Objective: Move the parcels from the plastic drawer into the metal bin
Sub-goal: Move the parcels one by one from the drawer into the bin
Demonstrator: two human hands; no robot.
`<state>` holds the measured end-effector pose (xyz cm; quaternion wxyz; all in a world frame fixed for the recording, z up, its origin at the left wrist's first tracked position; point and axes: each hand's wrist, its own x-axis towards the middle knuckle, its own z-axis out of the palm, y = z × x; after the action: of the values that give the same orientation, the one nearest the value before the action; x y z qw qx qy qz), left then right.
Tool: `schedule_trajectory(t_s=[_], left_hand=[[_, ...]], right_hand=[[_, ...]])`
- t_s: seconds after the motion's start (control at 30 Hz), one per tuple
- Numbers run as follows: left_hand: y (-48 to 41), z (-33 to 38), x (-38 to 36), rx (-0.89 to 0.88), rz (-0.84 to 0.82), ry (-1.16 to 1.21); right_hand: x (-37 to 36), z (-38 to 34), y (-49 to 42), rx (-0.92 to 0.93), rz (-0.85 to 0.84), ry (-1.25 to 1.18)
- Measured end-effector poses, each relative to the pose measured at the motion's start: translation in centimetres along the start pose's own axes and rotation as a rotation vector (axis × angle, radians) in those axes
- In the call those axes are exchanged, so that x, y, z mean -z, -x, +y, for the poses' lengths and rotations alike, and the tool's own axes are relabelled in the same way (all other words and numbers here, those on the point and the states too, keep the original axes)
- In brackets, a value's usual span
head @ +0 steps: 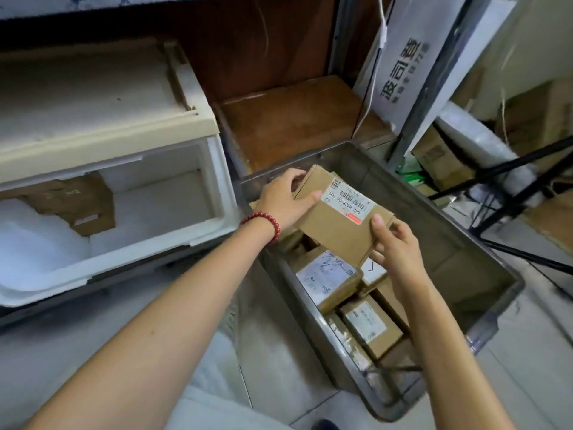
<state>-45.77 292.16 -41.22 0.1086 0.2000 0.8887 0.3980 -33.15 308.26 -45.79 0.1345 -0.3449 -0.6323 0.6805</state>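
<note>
Parcel (338, 218): over metal bin (483, 243)
Left hand (283, 201): grips parcel's far end
Right hand (395, 254): pinches near corner

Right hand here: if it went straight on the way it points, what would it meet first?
The parcel that the right hand grips. Carried along with it, it would probably meet the far wall of the metal bin next, though depth is unclear.

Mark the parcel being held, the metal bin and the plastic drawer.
held parcel (335, 234), head view, bare cardboard below its label.
metal bin (449, 243), head view, inner right wall.
plastic drawer (218, 181), head view, white right side wall.
</note>
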Motion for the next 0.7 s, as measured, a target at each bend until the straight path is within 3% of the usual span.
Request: schedule_trajectory(t_s=[0.33, 0.7], left_hand=[[-3.7, 2.7, -11.7, -0.147, -0.235, -0.131], [-5.2, -0.2, -16.5, -0.093, -0.336, -0.249]], right_hand=[[5.9, 4.4, -2.6, -0.203, 0.454, -0.114], [7.8, 7.3, -6.6, -0.273, 0.468, 0.125]])
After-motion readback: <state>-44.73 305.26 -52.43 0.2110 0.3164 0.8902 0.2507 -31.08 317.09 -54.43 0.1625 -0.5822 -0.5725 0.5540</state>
